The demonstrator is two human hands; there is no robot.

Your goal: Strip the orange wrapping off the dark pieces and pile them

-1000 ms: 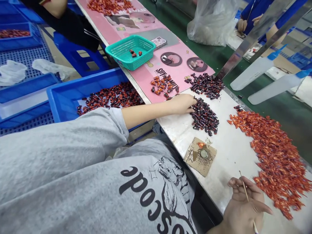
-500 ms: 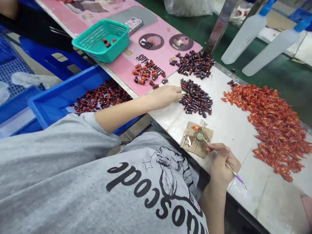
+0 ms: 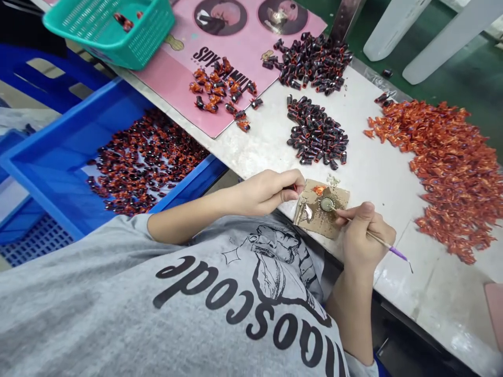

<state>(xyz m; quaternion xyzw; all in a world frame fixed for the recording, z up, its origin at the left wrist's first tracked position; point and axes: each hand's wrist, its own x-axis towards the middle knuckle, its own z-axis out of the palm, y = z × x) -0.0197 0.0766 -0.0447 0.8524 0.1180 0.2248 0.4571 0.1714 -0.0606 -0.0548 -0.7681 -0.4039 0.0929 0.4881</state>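
Note:
My left hand [image 3: 271, 191] is closed at the table's near edge, pinching one small dark piece with a red tip. It sits just left of a brown cardboard square [image 3: 314, 214] that carries a small round metal cap [image 3: 326, 203]. My right hand [image 3: 363, 233] grips a thin stick [image 3: 383, 244] with a purple end, its tip at the cap. A pile of small dark pieces [image 3: 316, 133] lies beyond the cardboard on the white table [image 3: 369, 173].
A second dark pile [image 3: 310, 60] and a few orange-dark pieces [image 3: 220, 89] lie by a pink mat [image 3: 176, 84]. A big heap of orange pieces [image 3: 448, 162] fills the right. A blue bin [image 3: 58, 162] with dark pieces and a teal basket [image 3: 110, 29] stand left. White bottles [image 3: 393, 23] lie behind.
My left hand has left the dark pile and come back to the cardboard with one piece. My right hand stays at the cap with the stick. The view has tilted down.

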